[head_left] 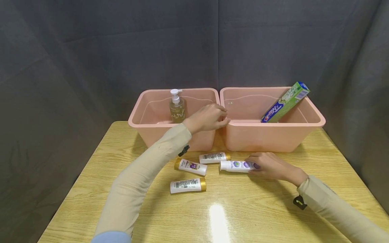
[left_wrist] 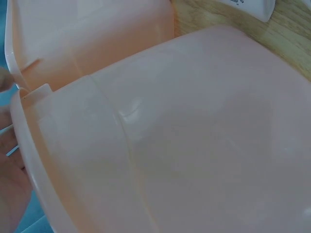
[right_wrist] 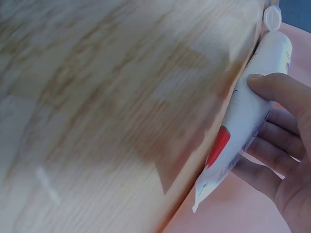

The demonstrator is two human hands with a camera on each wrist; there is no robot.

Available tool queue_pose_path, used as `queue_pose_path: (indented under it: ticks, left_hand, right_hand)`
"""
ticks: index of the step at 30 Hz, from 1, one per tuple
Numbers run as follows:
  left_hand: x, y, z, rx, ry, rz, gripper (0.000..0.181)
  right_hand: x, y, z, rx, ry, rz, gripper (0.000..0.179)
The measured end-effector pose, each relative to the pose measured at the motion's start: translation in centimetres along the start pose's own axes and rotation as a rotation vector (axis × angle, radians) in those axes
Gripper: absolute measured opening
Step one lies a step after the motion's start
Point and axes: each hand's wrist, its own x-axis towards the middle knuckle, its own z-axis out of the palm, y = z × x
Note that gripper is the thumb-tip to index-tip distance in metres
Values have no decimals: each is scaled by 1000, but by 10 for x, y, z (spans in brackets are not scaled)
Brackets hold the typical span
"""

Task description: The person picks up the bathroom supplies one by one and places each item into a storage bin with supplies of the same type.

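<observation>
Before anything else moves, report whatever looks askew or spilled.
The green box leans askew in the right-hand bin, its upper end jutting past the rim; the pump bottle stands upright. No spill shows.

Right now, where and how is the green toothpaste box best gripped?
The green toothpaste box leans diagonally in the right-hand pink bin, its raised end jutting above the rim, lower end inside; so likely pinch that raised end across its width, coming from above.

Perhaps makeshift studio: dark curtains, wood-grain table.
</observation>
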Motion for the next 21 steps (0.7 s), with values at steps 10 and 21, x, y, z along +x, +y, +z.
queue_pose_path:
  ticks: [10, 21]
  left_hand:
    - [0, 0, 0, 11, -4, 0, 29]
    - [-1, 3, -2, 10, 6, -4, 29]
  right_hand:
    - [1, -2, -11, -12, 24, 3, 34]
    - [3, -1, -20, -52, 87, -34, 34]
